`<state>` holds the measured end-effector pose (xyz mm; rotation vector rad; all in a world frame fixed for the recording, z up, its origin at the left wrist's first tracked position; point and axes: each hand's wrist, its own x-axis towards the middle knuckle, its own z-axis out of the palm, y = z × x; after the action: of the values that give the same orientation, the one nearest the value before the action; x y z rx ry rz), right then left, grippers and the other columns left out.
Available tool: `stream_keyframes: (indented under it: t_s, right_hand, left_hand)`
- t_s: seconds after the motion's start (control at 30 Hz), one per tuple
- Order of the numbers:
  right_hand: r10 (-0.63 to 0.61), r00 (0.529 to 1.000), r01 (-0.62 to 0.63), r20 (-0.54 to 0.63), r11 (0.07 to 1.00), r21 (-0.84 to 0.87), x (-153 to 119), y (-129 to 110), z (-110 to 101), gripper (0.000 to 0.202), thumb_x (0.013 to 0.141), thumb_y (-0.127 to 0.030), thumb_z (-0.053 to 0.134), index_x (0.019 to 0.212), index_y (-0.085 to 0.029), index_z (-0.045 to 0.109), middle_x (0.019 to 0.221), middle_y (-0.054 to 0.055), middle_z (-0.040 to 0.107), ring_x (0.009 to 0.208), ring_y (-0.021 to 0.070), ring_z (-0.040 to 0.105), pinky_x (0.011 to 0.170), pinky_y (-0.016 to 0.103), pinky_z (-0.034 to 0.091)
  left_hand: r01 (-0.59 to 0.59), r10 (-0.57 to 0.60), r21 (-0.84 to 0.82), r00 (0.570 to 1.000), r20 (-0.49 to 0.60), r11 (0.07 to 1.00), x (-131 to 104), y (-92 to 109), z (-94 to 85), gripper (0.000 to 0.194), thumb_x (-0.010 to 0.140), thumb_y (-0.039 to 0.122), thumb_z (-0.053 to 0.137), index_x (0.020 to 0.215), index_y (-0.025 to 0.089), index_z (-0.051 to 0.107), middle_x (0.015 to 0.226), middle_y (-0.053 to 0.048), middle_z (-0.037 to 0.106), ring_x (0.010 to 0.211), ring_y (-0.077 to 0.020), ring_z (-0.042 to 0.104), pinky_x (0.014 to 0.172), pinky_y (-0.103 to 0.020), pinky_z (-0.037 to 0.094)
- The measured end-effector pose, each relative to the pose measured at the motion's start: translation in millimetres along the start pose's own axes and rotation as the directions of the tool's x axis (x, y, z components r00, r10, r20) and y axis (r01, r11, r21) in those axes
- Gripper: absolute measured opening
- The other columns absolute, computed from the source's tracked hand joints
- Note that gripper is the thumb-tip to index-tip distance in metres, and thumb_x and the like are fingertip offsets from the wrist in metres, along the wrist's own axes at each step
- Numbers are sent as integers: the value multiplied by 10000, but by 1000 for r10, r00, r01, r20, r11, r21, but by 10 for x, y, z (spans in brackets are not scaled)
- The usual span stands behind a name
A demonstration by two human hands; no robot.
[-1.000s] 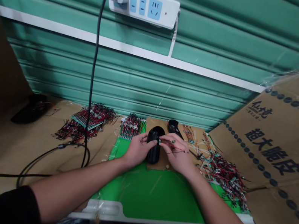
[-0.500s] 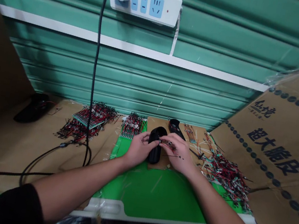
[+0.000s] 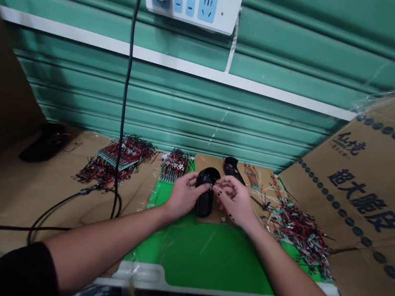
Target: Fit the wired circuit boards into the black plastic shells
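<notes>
A black rounded plastic shell (image 3: 203,204) stands on a piece of cardboard at the middle of the table. My left hand (image 3: 184,197) grips its left side, the thumb lying across the front. From the right, my right hand (image 3: 234,200) pinches a small part with thin red and black wires (image 3: 217,190) against the shell's right edge. The wires' ends hang over the palm. What the fingertips cover cannot be made out.
Wired circuit boards (image 3: 124,153) are piled at the left, with another batch (image 3: 175,167) nearer the middle. A tangled wire heap (image 3: 306,234) lies right. Black shells sit far left (image 3: 45,142) and behind my right hand (image 3: 234,168). A black cable (image 3: 127,80) hangs from a power strip (image 3: 191,3).
My right hand's fingers have shifted slightly at the shell's edge, and the loose wires have swung closer to the palm. My left hand keeps its hold on the shell.
</notes>
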<state>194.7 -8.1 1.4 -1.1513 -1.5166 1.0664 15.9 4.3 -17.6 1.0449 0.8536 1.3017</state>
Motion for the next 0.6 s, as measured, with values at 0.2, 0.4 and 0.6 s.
stream_keyframes:
  t_s: [0.2, 0.4, 0.6]
  right_hand:
    - [126, 989, -131, 73, 989, 68, 7, 17, 66, 507, 771, -639, 800, 952, -192, 640, 593, -24, 619, 405, 132, 547, 376, 241, 461]
    - [115, 993, -118, 38, 988, 102, 4, 102, 101, 513, 754, -647, 820, 913, -189, 654, 614, -6, 628, 438, 136, 556, 397, 244, 463]
    - [-165, 973, 186, 159, 974, -128, -34, -10, -79, 356, 900, -420, 751, 1167, -196, 679, 847, 54, 682, 654, 167, 632, 554, 271, 540]
  left_hand:
    - [-27, 29, 71, 999, -26, 997, -16, 3, 4, 384, 674, 347, 899, 956, 154, 724, 922, -39, 749, 794, -175, 689, 705, -263, 550]
    - [-19, 20, 48, 1000, -24, 999, -13, -33, 4, 324, 702, 312, 882, 938, 150, 730, 931, -53, 758, 829, -177, 690, 743, -265, 544]
    - [51, -57, -59, 991, -120, 997, 29, -85, -34, 382, 654, 324, 909, 901, 145, 679, 778, -23, 719, 701, -157, 655, 637, -245, 507]
